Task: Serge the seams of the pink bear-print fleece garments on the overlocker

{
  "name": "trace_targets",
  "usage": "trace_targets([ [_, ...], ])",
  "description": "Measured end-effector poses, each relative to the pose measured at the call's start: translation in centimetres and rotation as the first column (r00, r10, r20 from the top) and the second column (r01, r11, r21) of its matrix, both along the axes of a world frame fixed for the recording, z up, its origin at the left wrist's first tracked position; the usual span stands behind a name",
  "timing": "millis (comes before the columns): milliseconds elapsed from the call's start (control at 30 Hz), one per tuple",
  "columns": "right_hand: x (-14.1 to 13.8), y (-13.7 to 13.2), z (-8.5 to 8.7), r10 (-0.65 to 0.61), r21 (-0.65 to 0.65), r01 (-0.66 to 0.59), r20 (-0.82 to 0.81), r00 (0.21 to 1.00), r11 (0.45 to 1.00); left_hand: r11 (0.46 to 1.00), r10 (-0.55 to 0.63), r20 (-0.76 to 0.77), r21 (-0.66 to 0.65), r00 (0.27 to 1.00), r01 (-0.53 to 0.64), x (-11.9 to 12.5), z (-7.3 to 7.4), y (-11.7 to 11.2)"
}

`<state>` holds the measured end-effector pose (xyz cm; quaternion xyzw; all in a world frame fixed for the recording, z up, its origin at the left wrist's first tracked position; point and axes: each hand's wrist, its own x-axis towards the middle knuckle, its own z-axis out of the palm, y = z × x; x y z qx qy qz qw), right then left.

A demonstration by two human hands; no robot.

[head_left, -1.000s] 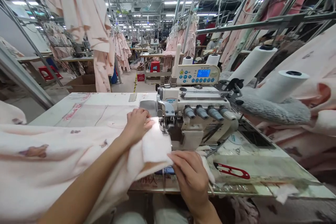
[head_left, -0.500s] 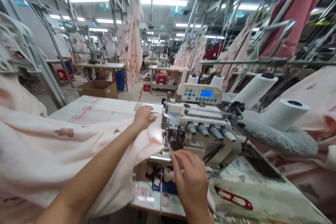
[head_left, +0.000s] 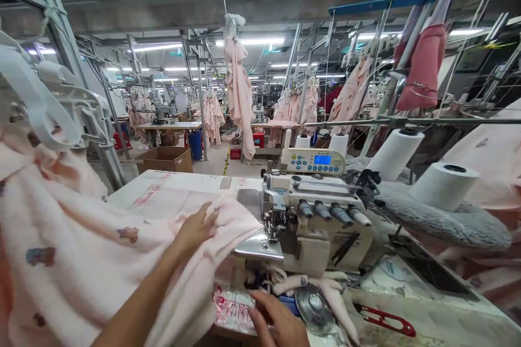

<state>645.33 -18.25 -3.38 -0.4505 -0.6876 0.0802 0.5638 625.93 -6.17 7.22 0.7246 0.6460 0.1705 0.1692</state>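
Observation:
Soft pale pink fabric [head_left: 158, 249] with small brown and blue printed motifs drapes over the left of the table, one corner reaching the machine's plate. On top of it lies my left hand [head_left: 197, 226], fingers stretched out and slightly apart. An overlock sewing machine [head_left: 313, 211] stands to the right, its presser foot area beside the fabric's corner. Below the machine's plate, near the front edge, my right hand [head_left: 280, 320] has its thumb and fingers apart with nothing visible in them. Close to it are a round metal dish [head_left: 313, 306] and pale fabric scraps [head_left: 291, 283].
Red thread snips [head_left: 386, 320] lie on the table at right. White thread cones [head_left: 445, 187] stand behind grey fluffy material [head_left: 448, 222]. A cardboard box [head_left: 165, 159] sits on the floor beyond the table. Pink garments [head_left: 238, 87] hang overhead, and a metal post [head_left: 109, 146] rises at left.
My left hand has drawn back from the needle area, and the fabric's edge there has shifted. My right hand has dropped toward the front edge, uncovering the dish. The head view has tilted up.

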Motion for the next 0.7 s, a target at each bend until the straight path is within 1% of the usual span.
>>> trace_targets([
  [33, -0.1, 0.0, 0.2, 0.013, -0.109, -0.022, -0.083, 0.996, 0.994, 1.0, -0.017, 0.013, 0.002, 1.0, 0.017, -0.3, -0.4, -2.2],
  [67, -0.2, 0.2, 0.5, 0.024, -0.218, -0.06, -0.163, 0.986, 0.974, 0.999, -0.052, 0.026, -0.005, 0.998, 0.052, -0.3, -0.8, -4.4],
  [100, -0.2, 0.6, 1.0, 0.041, -0.317, -0.12, -0.243, 0.969, 0.941, 0.991, -0.132, 0.048, -0.031, 0.99, 0.134, 0.1, -1.1, -6.4],
  [133, -0.1, 1.0, 1.5, 0.059, -0.398, -0.197, -0.334, 0.941, 0.896, 0.972, -0.22, 0.06, -0.068, 0.974, 0.224, 0.7, -1.4, -8.1],
  [167, 0.0, 1.5, 2.1, 0.06, -0.452, -0.28, -0.443, 0.895, 0.847, 0.948, -0.296, 0.055, -0.106, 0.953, 0.301, 1.7, -1.6, -9.5],
  [200, 0.1, 2.0, 2.5, 0.038, -0.477, -0.353, -0.552, 0.833, 0.805, 0.927, -0.354, 0.034, -0.121, 0.935, 0.355, 2.8, -1.6, -10.5],
  [233, 0.4, 2.3, 2.8, -0.001, -0.48, -0.403, -0.644, 0.765, 0.779, 0.913, -0.394, 0.001, -0.117, 0.919, 0.391, 4.0, -1.6, -11.1],
  [267, 0.7, 2.5, 3.0, -0.051, -0.476, -0.423, -0.709, 0.703, 0.771, 0.908, -0.415, -0.038, -0.09, 0.909, 0.41, 5.2, -1.5, -11.3],
  [300, 1.0, 2.6, 3.1, -0.103, -0.476, -0.417, -0.745, 0.659, 0.775, 0.906, -0.422, -0.077, -0.046, 0.903, 0.42, 6.4, -1.3, -11.3],
  [333, 1.5, 2.5, 3.1, -0.145, -0.478, -0.396, -0.761, 0.632, 0.784, 0.906, -0.421, -0.107, 0.003, 0.901, 0.424, 7.3, -1.0, -11.0],
  [367, 2.0, 2.2, 2.9, -0.165, -0.484, -0.374, -0.757, 0.632, 0.791, 0.905, -0.414, -0.118, 0.056, 0.903, 0.422, 7.9, -0.7, -10.7],
  [400, 2.7, 1.8, 2.7, -0.167, -0.489, -0.342, -0.734, 0.658, 0.802, 0.902, -0.404, -0.115, 0.115, 0.908, 0.416, 8.1, -0.4, -10.3],
  [433, 3.5, 1.3, 2.3, -0.159, -0.49, -0.291, -0.688, 0.708, 0.822, 0.892, -0.401, -0.1, 0.183, 0.911, 0.413, 7.9, -0.1, -9.9],
  [467, 4.3, 0.9, 1.8, -0.144, -0.476, -0.206, -0.599, 0.788, 0.855, 0.875, -0.4, -0.075, 0.265, 0.914, 0.405, 7.3, 0.2, -9.6],
  [500, 5.3, 0.5, 1.0, -0.123, -0.429, -0.091, -0.445, 0.887, 0.899, 0.851, -0.394, -0.048, 0.358, 0.918, 0.384, 6.3, 0.4, -9.4],
  [533, 6.4, 0.2, 0.1, -0.122, -0.329, 0.041, -0.228, 0.966, 0.943, 0.824, -0.375, -0.028, 0.449, 0.927, 0.347, 4.9, 0.7, -9.3],
  [567, 7.5, 0.0, -0.9, -0.15, -0.175, 0.153, 0.033, 0.988, 0.973, 0.797, -0.335, -0.019, 0.528, 0.942, 0.295, 3.2, 0.9, -9.4],
  [600, 8.5, 0.0, -2.1, -0.208, 0.001, 0.217, 0.283, 0.936, 0.976, 0.773, -0.269, -0.021, 0.592, 0.963, 0.229, 1.3, 1.1, -9.6],
  [633, 9.4, 0.1, -3.3, -0.287, 0.159, 0.241, 0.463, 0.838, 0.958, 0.758, -0.185, -0.03, 0.631, 0.982, 0.162, -0.8, 1.3, -10.0],
  [667, 10.1, 0.2, -4.4, -0.351, 0.268, 0.235, 0.58, 0.735, 0.935, 0.757, -0.09, -0.045, 0.646, 0.995, 0.097, -2.9, 1.6, -10.6],
  [700, 10.5, 0.3, -5.3, -0.399, 0.332, 0.233, 0.639, 0.657, 0.914, 0.76, 0.008, -0.06, 0.649, 0.998, 0.033, -5.1, 1.9, -11.4],
])
